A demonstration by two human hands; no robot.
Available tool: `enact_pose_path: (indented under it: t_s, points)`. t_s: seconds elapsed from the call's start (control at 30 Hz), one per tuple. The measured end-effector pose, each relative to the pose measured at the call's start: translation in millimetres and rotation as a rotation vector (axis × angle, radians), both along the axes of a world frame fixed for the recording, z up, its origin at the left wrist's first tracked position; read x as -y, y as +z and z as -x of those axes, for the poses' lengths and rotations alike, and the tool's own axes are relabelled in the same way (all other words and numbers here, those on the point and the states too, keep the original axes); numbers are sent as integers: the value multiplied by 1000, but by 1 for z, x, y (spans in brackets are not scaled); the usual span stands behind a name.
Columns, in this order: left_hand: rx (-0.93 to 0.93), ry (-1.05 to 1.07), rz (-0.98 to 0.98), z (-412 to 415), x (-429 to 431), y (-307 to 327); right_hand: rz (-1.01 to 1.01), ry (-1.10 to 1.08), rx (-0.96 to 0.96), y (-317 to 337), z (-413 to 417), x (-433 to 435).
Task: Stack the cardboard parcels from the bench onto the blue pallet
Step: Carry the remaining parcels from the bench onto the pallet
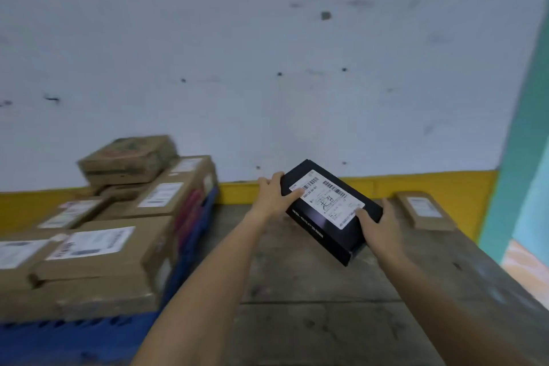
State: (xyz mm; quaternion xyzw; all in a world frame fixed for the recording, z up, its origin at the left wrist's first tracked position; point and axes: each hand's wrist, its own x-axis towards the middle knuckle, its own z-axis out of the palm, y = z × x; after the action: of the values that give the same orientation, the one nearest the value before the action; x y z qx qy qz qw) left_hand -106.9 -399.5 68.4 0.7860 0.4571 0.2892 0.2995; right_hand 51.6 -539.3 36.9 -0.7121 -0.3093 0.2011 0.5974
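A black parcel [319, 227] with a white shipping label is held tilted above the wooden bench [312, 306]. My left hand [274, 196] grips its far left end and my right hand [378, 226] grips its near right end. One small brown cardboard parcel [423, 211] lies on the bench at the far right. On the left, the blue pallet [74, 342] carries several brown labelled parcels [98, 249], with a smaller box [127, 162] on top at the back.
A pale wall with a yellow base stripe [356, 186] runs behind the bench. A teal wall edge [517, 142] stands at the right. The pallet's side [196, 226] abuts the bench's left edge.
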Motion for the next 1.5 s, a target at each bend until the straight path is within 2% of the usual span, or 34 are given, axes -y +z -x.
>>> enact_pose_path:
  t_s: [0.37,0.67,1.03,1.17,1.4,1.5]
  points:
    - [20,361,-71,251,-41,37,-44,346,80,34,208,-110]
    - [6,348,-66,405,-127,51,-25,378,57,44,356,-198]
    - [68,213,-77,448,-213,53,-35,258,61,65,400,-268]
    - [52,259,-42,470,-243,45,-9,318,77,62,417,-300]
    - [32,408,76,520,-287,26,122,501,-55,43,460,-352]
    - [41,426,94,536,-302,19,199,540,-41,34,480,-362]
